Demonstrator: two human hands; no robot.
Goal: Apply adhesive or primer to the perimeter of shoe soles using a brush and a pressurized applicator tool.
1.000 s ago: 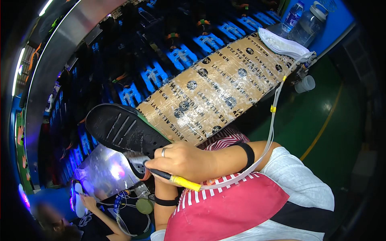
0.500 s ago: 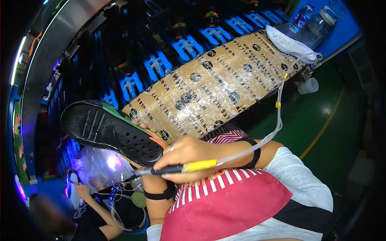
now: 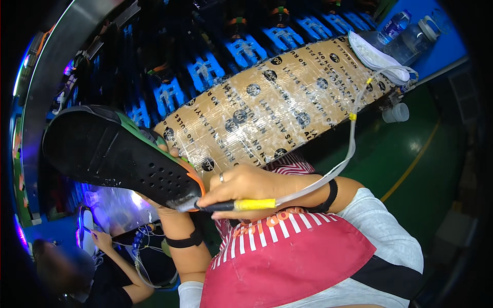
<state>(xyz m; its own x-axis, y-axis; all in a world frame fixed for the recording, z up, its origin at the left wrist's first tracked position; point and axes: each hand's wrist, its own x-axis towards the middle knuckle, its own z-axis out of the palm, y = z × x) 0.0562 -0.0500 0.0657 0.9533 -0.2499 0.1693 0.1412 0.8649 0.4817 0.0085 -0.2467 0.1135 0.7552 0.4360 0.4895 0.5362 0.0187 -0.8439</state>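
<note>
A shoe [image 3: 115,154] with green and orange upper parts is tilted at the left, its black underside facing me. My left hand [image 3: 170,150] grips it from behind; fingertips show at its upper edge, and the palm is mostly hidden beneath. In my right hand [image 3: 241,186], fingers closed, is a brush [image 3: 218,207] with a black handle and yellow tape, fed by a clear hose [image 3: 350,143]. The pale brush tip touches the narrow lower end of the underside, beside a whitish wet patch.
A cardboard-covered bench [image 3: 246,113] runs behind my hands, with blue fixtures [image 3: 205,72] along its far side. A white insole-shaped piece [image 3: 377,59], bottles [image 3: 411,41] and a white cup [image 3: 395,113] are at the right. Another person's hand [image 3: 101,240] works at lower left.
The shoe has come closer and shifted left in my left hand. My right hand has moved slightly, and the brush tip now lies on the underside, where a whitish wet patch shows.
</note>
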